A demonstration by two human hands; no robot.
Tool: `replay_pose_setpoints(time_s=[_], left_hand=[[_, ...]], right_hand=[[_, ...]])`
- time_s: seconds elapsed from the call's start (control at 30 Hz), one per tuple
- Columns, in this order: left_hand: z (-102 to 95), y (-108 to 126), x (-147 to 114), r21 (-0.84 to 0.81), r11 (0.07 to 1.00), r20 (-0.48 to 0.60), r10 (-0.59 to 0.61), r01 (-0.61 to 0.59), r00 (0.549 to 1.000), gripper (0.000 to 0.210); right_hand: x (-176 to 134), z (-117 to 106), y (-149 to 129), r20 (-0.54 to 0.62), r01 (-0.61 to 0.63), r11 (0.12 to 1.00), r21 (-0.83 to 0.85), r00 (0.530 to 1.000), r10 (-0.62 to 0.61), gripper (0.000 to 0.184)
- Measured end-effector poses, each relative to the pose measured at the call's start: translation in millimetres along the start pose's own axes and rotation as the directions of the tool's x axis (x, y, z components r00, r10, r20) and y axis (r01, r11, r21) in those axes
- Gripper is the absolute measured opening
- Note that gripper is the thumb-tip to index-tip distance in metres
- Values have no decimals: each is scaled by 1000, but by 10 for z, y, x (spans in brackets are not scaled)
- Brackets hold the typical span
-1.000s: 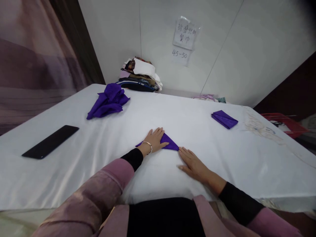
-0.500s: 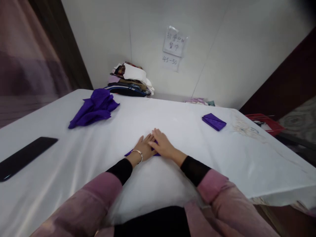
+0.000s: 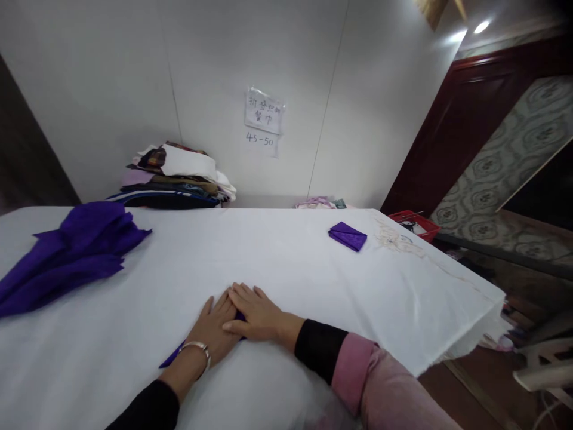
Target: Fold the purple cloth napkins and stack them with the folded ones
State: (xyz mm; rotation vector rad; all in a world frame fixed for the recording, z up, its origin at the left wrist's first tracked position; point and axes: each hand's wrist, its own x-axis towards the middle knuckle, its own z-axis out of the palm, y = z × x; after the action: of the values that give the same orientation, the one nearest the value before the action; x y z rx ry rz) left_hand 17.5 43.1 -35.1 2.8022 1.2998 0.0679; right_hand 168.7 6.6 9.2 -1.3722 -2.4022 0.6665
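Observation:
My left hand (image 3: 213, 330) lies flat on a folded purple napkin (image 3: 171, 357), fingers stretched out. The hands cover most of this napkin; only a pointed end by my left wrist and a small patch between the hands show. My right hand (image 3: 255, 315) is also open and flat, its fingertips touching those of the left and its thumb lying toward the left hand. Farther right, a second purple napkin (image 3: 348, 236) sits folded into a compact packet. On the left is a crumpled heap of purple cloth (image 3: 85, 248).
A white cloth (image 3: 286, 263) covers the table. Folded clothes (image 3: 174, 179) are stacked against the back wall, below and left of a handwritten paper sign (image 3: 264, 113). Beyond the table's right edge are a red basket (image 3: 423, 227) and a white chair (image 3: 546, 364).
My view has turned right and tilted up, so everything appears shifted left and lower. The dark flat object at left has left the view. Both hands remain pressed on the napkin.

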Motion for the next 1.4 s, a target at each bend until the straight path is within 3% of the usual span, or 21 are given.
replay_pose_setpoints(time_s=[0.33, 0.5, 0.8, 1.0, 1.13, 1.23, 1.4], left_hand=[[-133, 11, -2, -55, 998, 0, -40, 40, 999, 60], [-142, -60, -84, -60, 991, -29, -120, 118, 992, 61], [-232, -363, -469, -5, 944, 61, -328, 328, 943, 62], [-83, -696, -864, 6, 941, -63, -339, 340, 939, 60], [-73, -935, -935, -22, 920, -46, -391, 391, 919, 60], [-205, -774, -737, -27, 914, -109, -405, 405, 908, 59], [-327, -90, -287, -54, 985, -113, -168, 163, 979, 68]], right_hand=[[-203, 16, 81, -21, 36, 989, -142, 999, -39, 85], [-197, 22, 57, -21, 27, 988, -152, 999, -31, 88], [-211, 14, 63, 2, 25, 992, -127, 1000, -25, 88], [-214, 6, 68, 14, 24, 991, -134, 1000, -22, 85], [-213, 5, 69, 26, 29, 992, -126, 999, -26, 86], [-211, 8, 63, 22, 17, 990, -138, 1000, -14, 84], [-213, 17, 38, -17, 17, 983, -185, 1000, -20, 83]])
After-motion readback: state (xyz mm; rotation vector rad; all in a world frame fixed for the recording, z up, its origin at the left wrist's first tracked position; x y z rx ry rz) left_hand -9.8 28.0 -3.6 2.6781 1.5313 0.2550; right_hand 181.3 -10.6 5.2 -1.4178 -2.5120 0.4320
